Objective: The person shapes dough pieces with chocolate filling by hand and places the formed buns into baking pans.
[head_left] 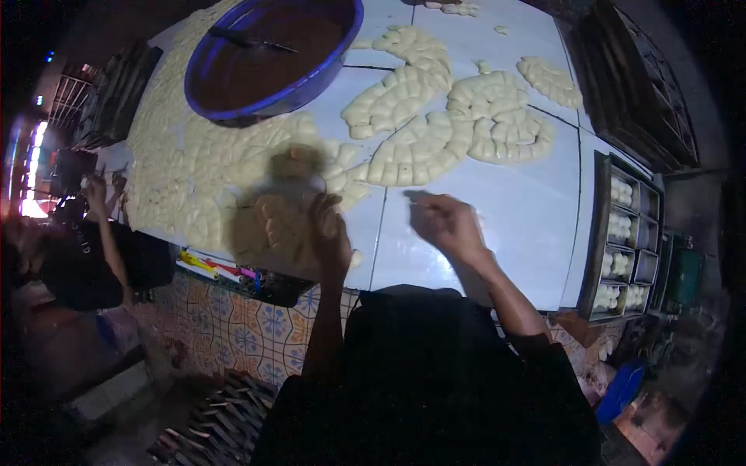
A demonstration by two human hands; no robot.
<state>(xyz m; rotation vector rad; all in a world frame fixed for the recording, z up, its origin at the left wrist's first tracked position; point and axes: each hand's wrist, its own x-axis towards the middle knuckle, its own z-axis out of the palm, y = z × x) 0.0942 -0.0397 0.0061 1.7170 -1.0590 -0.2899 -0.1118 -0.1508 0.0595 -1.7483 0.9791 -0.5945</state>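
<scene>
On the white tiled table, cut pieces of pale dough lie in curved clusters, with a broad mass of small pieces across the left. My left hand is at the shadowed edge of that mass, fingers curled; what it holds, if anything, is hidden. To its right, my right hand hovers over bare tile just below the clusters, its fingers drawn together around something too small or blurred to make out.
A blue basin of brown contents with a dark utensil stands at the back left. Compartmented pans holding dough line the right edge, near dark stacked trays. A co-worker is at the left. A crate hangs below the table edge.
</scene>
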